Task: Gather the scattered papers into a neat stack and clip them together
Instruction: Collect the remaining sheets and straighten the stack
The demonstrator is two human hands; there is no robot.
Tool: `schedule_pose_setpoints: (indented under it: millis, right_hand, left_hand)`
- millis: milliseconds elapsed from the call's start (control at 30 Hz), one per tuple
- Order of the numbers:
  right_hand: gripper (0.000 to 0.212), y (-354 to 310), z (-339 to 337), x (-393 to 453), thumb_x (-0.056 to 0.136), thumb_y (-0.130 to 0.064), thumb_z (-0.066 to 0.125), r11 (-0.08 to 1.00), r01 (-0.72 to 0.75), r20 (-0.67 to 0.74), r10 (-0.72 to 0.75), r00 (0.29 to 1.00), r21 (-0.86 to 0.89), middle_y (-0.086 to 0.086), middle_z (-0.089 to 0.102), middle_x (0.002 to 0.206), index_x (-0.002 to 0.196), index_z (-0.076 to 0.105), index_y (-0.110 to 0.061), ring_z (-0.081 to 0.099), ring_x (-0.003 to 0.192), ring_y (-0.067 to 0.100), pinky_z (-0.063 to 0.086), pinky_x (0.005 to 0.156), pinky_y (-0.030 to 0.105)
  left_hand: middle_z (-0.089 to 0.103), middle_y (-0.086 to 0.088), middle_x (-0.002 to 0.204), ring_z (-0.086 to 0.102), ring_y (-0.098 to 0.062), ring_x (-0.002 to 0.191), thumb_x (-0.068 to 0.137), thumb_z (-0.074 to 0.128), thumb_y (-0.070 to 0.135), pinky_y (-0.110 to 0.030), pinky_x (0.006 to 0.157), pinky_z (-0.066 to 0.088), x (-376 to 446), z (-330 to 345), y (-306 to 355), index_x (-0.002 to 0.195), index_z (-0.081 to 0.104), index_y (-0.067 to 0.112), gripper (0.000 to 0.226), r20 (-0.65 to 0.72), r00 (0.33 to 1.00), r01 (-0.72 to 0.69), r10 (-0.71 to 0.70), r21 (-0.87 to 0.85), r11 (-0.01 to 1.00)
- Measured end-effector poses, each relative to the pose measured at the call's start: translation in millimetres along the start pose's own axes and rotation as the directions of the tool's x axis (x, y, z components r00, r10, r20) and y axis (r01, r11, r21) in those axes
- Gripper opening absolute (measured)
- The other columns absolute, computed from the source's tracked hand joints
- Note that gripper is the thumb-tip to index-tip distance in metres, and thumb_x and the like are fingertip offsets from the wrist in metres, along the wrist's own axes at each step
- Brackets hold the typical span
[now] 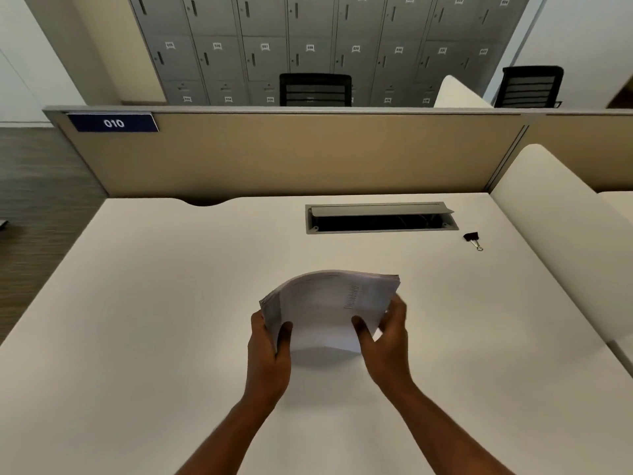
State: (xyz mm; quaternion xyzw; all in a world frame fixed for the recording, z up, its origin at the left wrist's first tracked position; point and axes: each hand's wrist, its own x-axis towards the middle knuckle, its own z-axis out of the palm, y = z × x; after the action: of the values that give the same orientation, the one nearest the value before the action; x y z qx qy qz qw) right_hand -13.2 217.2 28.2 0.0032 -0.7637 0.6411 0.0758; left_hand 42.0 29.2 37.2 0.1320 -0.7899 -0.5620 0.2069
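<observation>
A stack of white printed papers (329,303) stands nearly on edge on the white desk (137,303), bowed upward in the middle, with its lower edge on the desk top. My left hand (269,354) grips its left edge, thumb on the front sheet. My right hand (385,341) grips the right edge, thumb on the front and fingers behind. A black binder clip (473,239) with silver handles lies alone on the desk at the far right, well away from both hands.
An open cable tray (380,218) with a grey flap is set into the desk behind the papers. A tan partition (308,152) bounds the far edge and a white divider (561,228) the right side. Black chairs and grey lockers stand beyond.
</observation>
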Motion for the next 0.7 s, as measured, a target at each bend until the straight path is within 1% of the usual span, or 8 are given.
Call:
schedule_pose_setpoints:
  millis: [33,100,200,267,367,433,533,700]
  right_hand:
    - [0.081,-9,-2,2,0.086,-0.008,0.078,0.995,0.097,-0.023,-0.098,0.995,-0.028,-0.011,0.055,0.136,0.148,0.032,-0.031,0.063,0.112,0.008,0.052,0.082,0.008]
    - [0.087,-26,-7,7,0.087,-0.007,0.075,0.929,0.322,-0.057,-0.337,0.94,-0.184,-0.004,0.046,0.147,0.153,0.026,-0.033,0.062,0.117,0.014,0.051,0.087,0.008]
    - [0.083,-49,-16,19,0.09,-0.008,0.07,0.684,0.56,0.04,-0.617,0.786,-0.468,0.012,0.043,0.149,0.154,0.028,-0.041,0.06,0.115,0.018,0.055,0.081,0.016]
    - [0.079,-59,-17,23,0.091,-0.011,0.071,0.616,0.566,0.094,-0.627,0.773,-0.548,0.016,0.041,0.151,0.153,0.032,-0.043,0.063,0.102,0.019,0.057,0.069,0.02]
    - [0.063,-66,-17,23,0.095,-0.018,0.068,0.56,0.561,0.164,-0.604,0.78,-0.609,0.013,0.04,0.152,0.15,0.045,-0.039,0.059,0.085,0.013,0.057,0.063,0.019]
    - [0.058,-68,-18,24,0.096,-0.018,0.068,0.559,0.557,0.184,-0.585,0.79,-0.615,0.01,0.043,0.15,0.147,0.05,-0.039,0.06,0.084,0.013,0.061,0.063,0.023]
    - [0.059,-70,-17,24,0.096,-0.018,0.068,0.581,0.553,0.152,-0.595,0.789,-0.597,0.009,0.042,0.151,0.147,0.048,-0.039,0.059,0.08,0.012,0.058,0.06,0.019]
    - [0.058,-66,-15,25,0.094,-0.017,0.069,0.599,0.565,0.154,-0.597,0.788,-0.568,0.008,0.044,0.146,0.145,0.051,-0.037,0.056,0.088,0.01,0.06,0.063,0.022]
  left_hand:
    - [0.055,0.029,0.117,0.056,0.008,0.107,0.096,0.051,0.036,-0.005,0.08,0.045,3,-4,5,0.121,0.033,0.06,0.039,-0.019,0.998,-0.057,0.057,0.001,0.998]
    - [0.055,0.03,0.118,0.058,0.003,0.107,0.096,0.051,0.026,-0.005,0.081,0.044,8,-9,13,0.127,0.035,0.046,0.041,-0.03,0.986,-0.165,0.165,0.01,0.986]
    - [0.054,0.031,0.118,0.059,0.001,0.105,0.098,0.046,0.019,-0.006,0.08,0.044,14,-9,22,0.13,0.036,0.037,0.038,-0.005,0.978,-0.209,0.209,0.003,0.978]
    - [0.055,0.032,0.112,0.059,0.0,0.1,0.098,0.043,0.02,-0.006,0.076,0.043,15,-9,25,0.125,0.038,0.039,0.034,0.006,0.98,-0.199,0.199,0.009,0.98]
    - [0.056,0.031,0.103,0.06,-0.002,0.092,0.097,0.041,0.021,-0.009,0.069,0.045,15,-11,24,0.111,0.036,0.052,0.034,0.002,0.985,-0.175,0.175,-0.009,0.985]
    - [0.056,0.032,0.1,0.06,-0.001,0.09,0.097,0.041,0.02,-0.01,0.067,0.047,15,-11,24,0.107,0.036,0.054,0.036,0.008,0.987,-0.158,0.158,-0.022,0.987]
    - [0.057,0.028,0.101,0.06,-0.002,0.091,0.096,0.041,0.02,-0.011,0.067,0.047,14,-9,23,0.104,0.037,0.052,0.033,0.006,0.991,-0.136,0.136,-0.037,0.99]
    - [0.058,0.028,0.098,0.06,-0.001,0.089,0.096,0.04,0.022,-0.011,0.066,0.047,14,-8,19,0.106,0.037,0.036,0.018,0.005,0.992,-0.126,0.126,-0.046,0.991]
